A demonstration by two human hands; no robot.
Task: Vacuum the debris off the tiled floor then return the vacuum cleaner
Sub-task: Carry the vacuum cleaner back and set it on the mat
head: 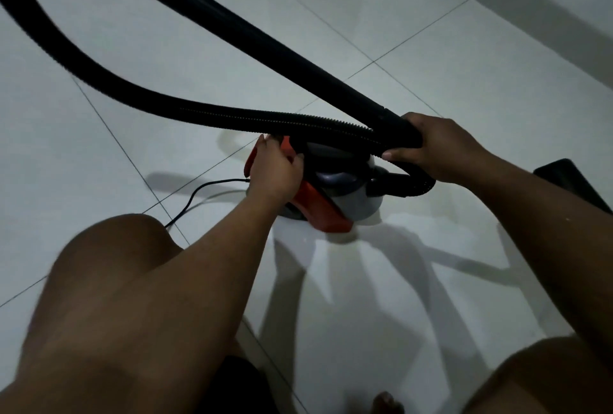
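A small orange and grey vacuum cleaner (pixel 345 196) sits on the white tiled floor (pixel 464 58) in the middle of the view. My left hand (pixel 275 170) grips its orange top edge at the left side. My right hand (pixel 438 148) is closed around the black wand (pixel 232 25) together with the ribbed black hose (pixel 132 95), just above the machine. The wand runs up to the top left; the hose loops left and back to the machine's right side. No debris shows on the tiles.
A thin black power cord (pixel 195 194) trails left from the vacuum across the floor. A dark flat object (pixel 574 181) lies at the right edge. My bare knees fill the lower left and lower right. A light wall base runs across the top right.
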